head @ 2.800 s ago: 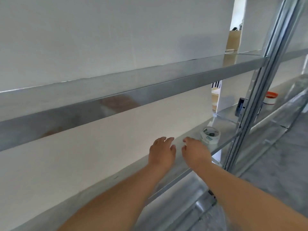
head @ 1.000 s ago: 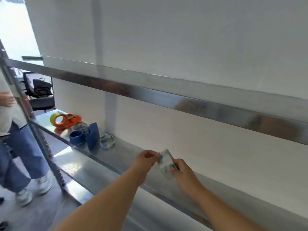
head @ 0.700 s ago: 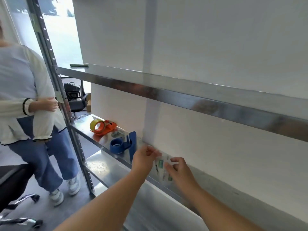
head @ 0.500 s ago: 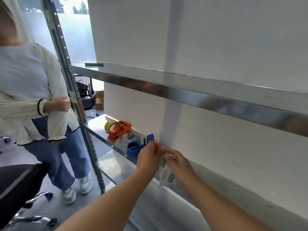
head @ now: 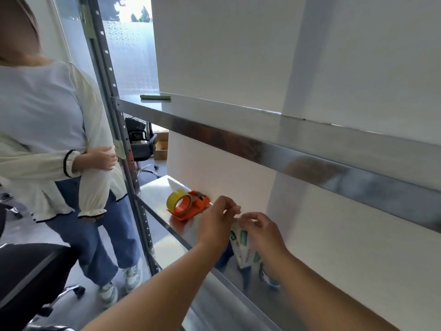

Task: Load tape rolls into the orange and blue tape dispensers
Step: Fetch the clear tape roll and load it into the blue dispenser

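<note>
The single head-worn camera looked forward and down along a metal shelf [head: 167,225], close above both forearms.

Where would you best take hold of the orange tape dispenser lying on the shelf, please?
Take the orange tape dispenser by its narrow body behind the yellow tape roll, closing the grip across its two flat sides. Come from above and the open front of the shelf: it lies flat near the wall, and the roll fills its front end. Both hands are busy with the wrapped roll.
</note>
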`<state>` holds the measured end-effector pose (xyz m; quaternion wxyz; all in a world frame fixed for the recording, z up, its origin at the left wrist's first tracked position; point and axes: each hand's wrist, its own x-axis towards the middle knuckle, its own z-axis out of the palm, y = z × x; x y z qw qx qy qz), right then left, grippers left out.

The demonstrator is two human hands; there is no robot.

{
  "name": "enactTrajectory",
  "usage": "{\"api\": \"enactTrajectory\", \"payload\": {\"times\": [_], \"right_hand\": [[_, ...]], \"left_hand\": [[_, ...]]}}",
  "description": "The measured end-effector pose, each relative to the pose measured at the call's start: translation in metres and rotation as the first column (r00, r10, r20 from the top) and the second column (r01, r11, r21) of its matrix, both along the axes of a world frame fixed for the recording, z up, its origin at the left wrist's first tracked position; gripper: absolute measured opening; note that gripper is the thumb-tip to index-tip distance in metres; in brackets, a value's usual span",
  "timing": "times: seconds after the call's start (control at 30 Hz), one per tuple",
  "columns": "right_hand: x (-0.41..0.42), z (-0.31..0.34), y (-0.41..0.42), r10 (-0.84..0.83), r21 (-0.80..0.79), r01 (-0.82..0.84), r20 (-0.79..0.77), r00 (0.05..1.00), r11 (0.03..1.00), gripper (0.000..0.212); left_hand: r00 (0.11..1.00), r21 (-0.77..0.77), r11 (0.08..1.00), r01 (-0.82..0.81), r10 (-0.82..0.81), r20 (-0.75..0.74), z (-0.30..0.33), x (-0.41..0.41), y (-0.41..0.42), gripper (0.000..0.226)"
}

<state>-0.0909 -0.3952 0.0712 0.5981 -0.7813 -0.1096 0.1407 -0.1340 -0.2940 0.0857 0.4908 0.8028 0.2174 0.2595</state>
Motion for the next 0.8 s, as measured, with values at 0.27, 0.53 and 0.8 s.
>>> {"api": "enactTrajectory", "payload": {"times": [0.27, 0.53, 0.8], "right_hand": [[0.046, 0.01, 0.032, 0.04, -0.08, -0.04, -0.005, 0.999, 0.996, 0.018], [0.062, -0.007, 0.06, -0.155, 0.098, 0.168, -0.133, 0.979, 0.981, 0.019], [0.067, -0.003, 0.111, -0.484, 0.097, 0.477, 0.08, 0.871, 0.874, 0.005]], "left_hand": [[0.999, -0.084, 0.995, 0.054, -0.053, 0.013, -0.007, 0.048, 0.049, 0.006], [0.932, -0.358, 0.87, 0.338, -0.364, -0.005, -0.015, 0.081, 0.092, 0.024], [0.848, -0.301, 0.814, 0.497, -0.529, -0.028, -0.014, 0.12, 0.145, 0.022]]}}
